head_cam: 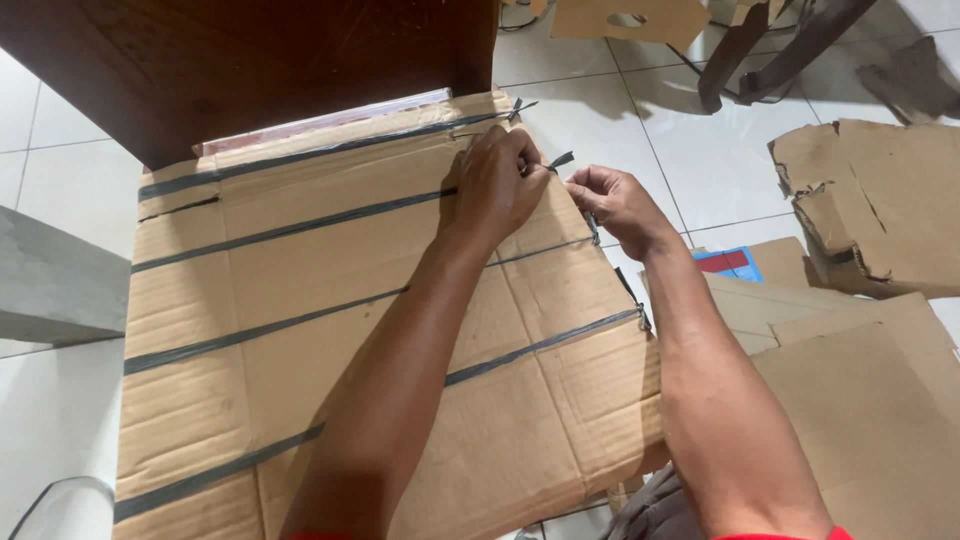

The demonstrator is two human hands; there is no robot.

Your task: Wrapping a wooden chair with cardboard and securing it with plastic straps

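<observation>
Torn cardboard scraps point(880, 200) lie beside a wooden chair point(770, 50).

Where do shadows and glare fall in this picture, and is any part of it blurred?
Head view: light is soft; the left hand and its forearm cast a faint shadow on the cardboard sheet. The white floor tiles show mild sheen, with chair-leg shadows at top right. The right hand looks sharp; the near forearms look slightly soft.

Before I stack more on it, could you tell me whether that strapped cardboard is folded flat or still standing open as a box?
Flat. The cardboard bundle lies as layered sheets, dark straps across it, both hands at its edge.
</observation>
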